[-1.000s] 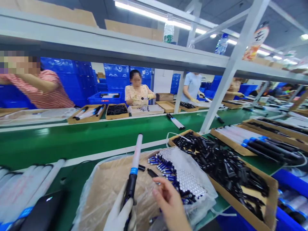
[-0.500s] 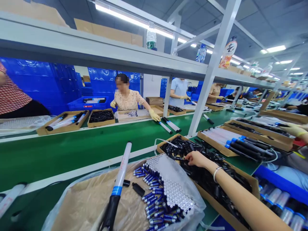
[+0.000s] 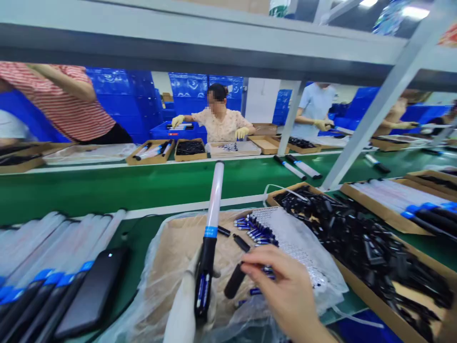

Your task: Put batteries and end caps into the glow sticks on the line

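Observation:
My left hand, in a white glove, is closed around the black handle of a light stick. The stick stands tilted up, with a whitish tube and a blue band. Blue batteries show in the open slot of its handle. Between the thumb and fingers of my bare right hand is a black battery cover, just right of the handle. Below both hands lies a plastic-lined tray with loose blue batteries and a black piece.
To the right is a carton of black parts. Finished-looking light sticks lie in a row at left, beside a black phone. A green conveyor runs behind, with co-workers across it. A white shelf beam crosses overhead.
My right hand has come from the carton of black parts to beside the light stick, now with a black battery cover in its fingers. The view has turned left and down.

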The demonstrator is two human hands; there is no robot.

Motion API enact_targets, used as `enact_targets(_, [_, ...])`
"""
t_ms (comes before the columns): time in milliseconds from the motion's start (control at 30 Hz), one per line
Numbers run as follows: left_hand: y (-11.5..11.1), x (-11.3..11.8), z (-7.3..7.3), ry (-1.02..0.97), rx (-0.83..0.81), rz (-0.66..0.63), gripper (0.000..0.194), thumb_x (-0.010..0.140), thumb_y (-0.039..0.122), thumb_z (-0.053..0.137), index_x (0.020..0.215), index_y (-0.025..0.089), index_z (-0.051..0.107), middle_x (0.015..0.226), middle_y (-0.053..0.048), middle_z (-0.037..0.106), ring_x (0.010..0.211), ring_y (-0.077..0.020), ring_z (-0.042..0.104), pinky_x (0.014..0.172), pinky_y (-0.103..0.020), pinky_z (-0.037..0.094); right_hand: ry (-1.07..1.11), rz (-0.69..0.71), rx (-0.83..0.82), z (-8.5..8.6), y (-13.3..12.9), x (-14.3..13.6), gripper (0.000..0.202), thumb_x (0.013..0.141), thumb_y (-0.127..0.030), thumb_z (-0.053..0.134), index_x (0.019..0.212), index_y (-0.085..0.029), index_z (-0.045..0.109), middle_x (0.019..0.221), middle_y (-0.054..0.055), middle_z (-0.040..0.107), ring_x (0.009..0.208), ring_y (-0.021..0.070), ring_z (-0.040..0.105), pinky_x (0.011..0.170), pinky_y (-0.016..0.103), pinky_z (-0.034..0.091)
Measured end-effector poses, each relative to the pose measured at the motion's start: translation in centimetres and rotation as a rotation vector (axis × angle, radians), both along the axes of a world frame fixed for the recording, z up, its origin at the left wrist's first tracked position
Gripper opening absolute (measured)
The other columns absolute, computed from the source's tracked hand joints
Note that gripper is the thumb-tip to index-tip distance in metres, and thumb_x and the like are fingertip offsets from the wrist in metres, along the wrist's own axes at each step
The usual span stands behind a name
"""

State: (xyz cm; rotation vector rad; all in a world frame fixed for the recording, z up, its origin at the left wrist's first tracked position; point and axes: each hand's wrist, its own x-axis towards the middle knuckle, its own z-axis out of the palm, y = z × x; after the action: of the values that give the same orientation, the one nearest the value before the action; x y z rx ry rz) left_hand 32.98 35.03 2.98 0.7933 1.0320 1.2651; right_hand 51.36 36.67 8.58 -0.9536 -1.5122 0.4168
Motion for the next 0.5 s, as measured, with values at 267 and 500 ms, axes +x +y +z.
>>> enact_targets(267, [-1.0,0.0,-0.5,0.051,0.026,0.078,0.042,0.093,0.047,0.049,0.116,0.012,0.057,0.093,-0.005,0.063,0.07,-0.0103,0.06,0.061,-0.025,0.053,-0.025,0.238,0.001,-1.4,-0.2,-5.2,0.026,0.074,-0.003,0.074,0.091,-0.022,0.074,0.082,-0.005,0.071,0.076,0.0052,0.067,0.072,0.008,0.051])
enact_targets(500, [-0.2,-0.2,-0.4,0.124,0.031,-0.008,0.049,0.091,0.05,0.05,0.126,0.016,0.054,0.11,-0.009,0.064,0.086,-0.0161,0.063,0.076,-0.033,0.055,-0.085,0.063,0.027,-3.9,-0.5,-6.3,0.021,0.082,-0.019,0.071,0.101,-0.028,0.071,0.089,-0.001,0.066,0.082,0.0085,0.062,0.076,0.016,0.051])
